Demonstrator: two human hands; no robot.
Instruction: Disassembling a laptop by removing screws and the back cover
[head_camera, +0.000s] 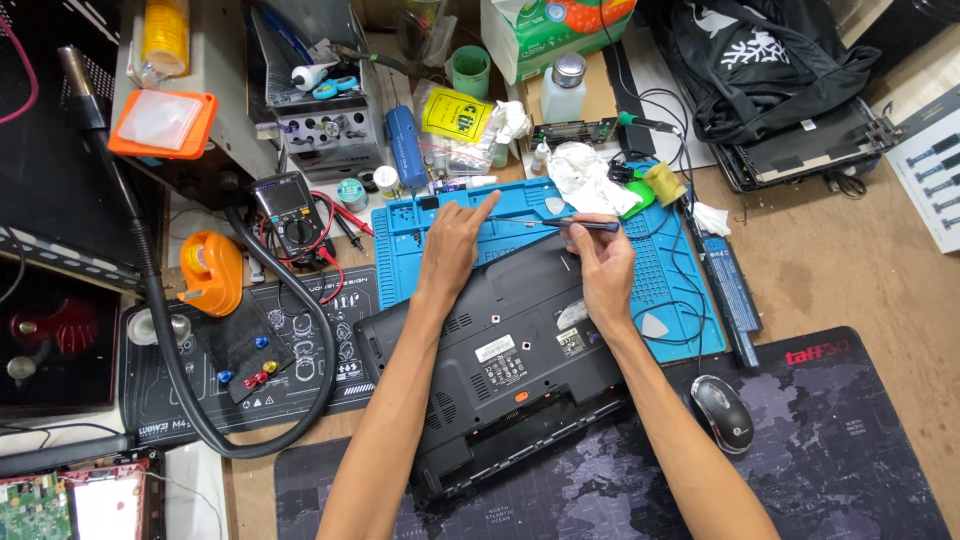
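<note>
A dark grey laptop (500, 360) lies upside down on a blue repair mat (690, 300), its battery bay empty at the near edge. My left hand (452, 245) rests on the laptop's far edge, index finger stretched toward the mat's tray slots. My right hand (603, 262) holds a thin dark screwdriver (585, 226) level over the laptop's far right corner. A white triangular pick (655, 325) lies on the mat beside my right wrist.
A multimeter (290, 215) with red and black leads, an orange tape dispenser (212, 272) and a black hose (170, 340) sit to the left. A mouse (722, 412) rests on the dark desk pad. A laptop battery (732, 285), crumpled tissue (585, 178) and black bag (770, 60) lie beyond.
</note>
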